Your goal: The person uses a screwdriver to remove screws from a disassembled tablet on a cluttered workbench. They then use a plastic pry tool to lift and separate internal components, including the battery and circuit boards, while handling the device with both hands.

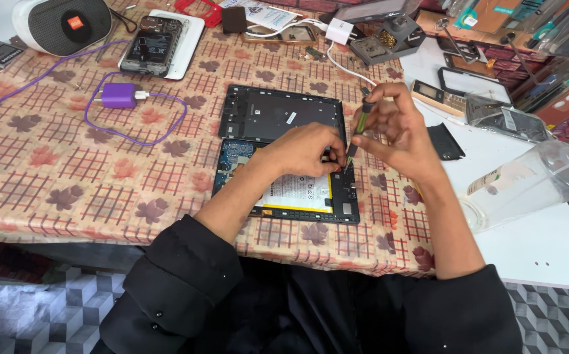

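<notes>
The person is working on an opened tablet [291, 190] lying face down on the patterned tablecloth [68, 170], with its removed back cover [278, 115] lying just beyond it. The right hand [396, 128] is closed around a green-handled screwdriver [359, 128], pinching it between thumb and fingers and pointing the tip down at the tablet's right edge. The left hand [304, 151] is resting on the tablet just left of that tip, its fingertips drawn together as if steadying something small, though what they are pinching is hidden. The white battery [297, 190] is sitting just below the left hand. The likely risk is the tip slipping off a tiny screw and scratching the board or battery, since the tool is being held tilted. A loose screw could also roll onto the busy tablecloth beside the tablet and get lost.
</notes>
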`<action>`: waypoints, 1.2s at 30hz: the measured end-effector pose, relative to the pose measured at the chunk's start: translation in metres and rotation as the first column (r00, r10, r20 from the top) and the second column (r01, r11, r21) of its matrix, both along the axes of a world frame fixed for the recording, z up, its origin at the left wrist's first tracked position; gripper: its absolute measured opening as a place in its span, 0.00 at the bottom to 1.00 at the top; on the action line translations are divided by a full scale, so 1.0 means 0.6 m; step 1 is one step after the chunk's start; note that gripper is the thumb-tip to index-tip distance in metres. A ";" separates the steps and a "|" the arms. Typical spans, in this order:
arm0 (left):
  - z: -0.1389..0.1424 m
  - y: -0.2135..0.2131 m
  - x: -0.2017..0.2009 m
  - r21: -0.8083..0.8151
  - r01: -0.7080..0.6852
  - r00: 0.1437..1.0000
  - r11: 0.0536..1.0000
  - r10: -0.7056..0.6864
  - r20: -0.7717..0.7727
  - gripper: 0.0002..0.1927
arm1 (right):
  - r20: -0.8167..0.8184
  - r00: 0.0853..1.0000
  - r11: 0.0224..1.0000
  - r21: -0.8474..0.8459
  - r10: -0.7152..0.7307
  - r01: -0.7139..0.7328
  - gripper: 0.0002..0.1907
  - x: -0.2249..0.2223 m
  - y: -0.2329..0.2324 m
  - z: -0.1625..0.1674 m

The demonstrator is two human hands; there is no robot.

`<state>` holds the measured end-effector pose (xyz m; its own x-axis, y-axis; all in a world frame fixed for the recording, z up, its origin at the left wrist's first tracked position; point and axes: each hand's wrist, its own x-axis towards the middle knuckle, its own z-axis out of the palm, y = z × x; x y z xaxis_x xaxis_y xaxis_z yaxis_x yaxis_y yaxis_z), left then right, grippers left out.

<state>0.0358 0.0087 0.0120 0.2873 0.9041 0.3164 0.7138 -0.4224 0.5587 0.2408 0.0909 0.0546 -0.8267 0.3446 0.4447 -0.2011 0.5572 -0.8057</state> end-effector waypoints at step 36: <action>-0.052 0.016 0.030 0.277 0.089 0.972 0.957 -0.022 -0.235 0.06 | -0.043 0.999 0.986 -0.166 -0.002 -0.005 0.31 0.048 0.023 0.021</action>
